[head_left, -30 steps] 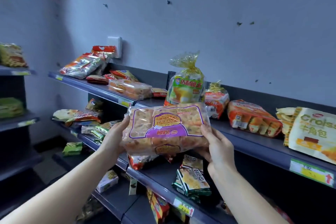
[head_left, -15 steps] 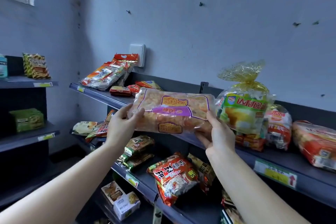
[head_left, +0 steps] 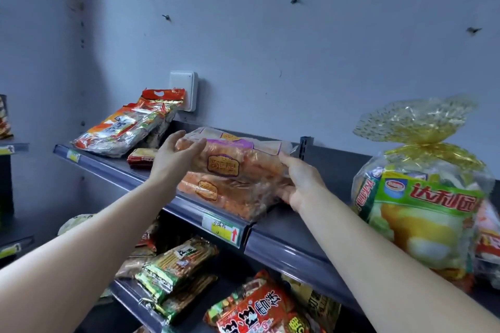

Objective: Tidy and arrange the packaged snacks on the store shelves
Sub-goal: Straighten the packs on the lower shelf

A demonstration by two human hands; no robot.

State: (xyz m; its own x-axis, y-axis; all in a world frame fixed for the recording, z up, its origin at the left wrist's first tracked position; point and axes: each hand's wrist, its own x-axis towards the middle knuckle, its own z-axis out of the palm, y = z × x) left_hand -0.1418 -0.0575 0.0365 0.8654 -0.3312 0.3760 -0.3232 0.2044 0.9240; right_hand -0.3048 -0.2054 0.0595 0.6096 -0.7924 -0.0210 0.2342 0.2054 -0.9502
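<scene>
Item: bread pack (head_left: 238,162), clear wrap with purple label, on the top shelf (head_left: 286,247), lying over a matching pack (head_left: 216,194). Our left hand (head_left: 173,162) grips its left end, fingers (head_left: 194,144) curled. Our right hand (head_left: 300,184) grips its right end. Well apart to the right: gold-tied bag (head_left: 422,197).

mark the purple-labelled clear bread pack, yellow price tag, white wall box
purple-labelled clear bread pack (head_left: 222,169): head view, front logo
yellow price tag (head_left: 221,230): head view, centre
white wall box (head_left: 182,89): head view, front face
</scene>
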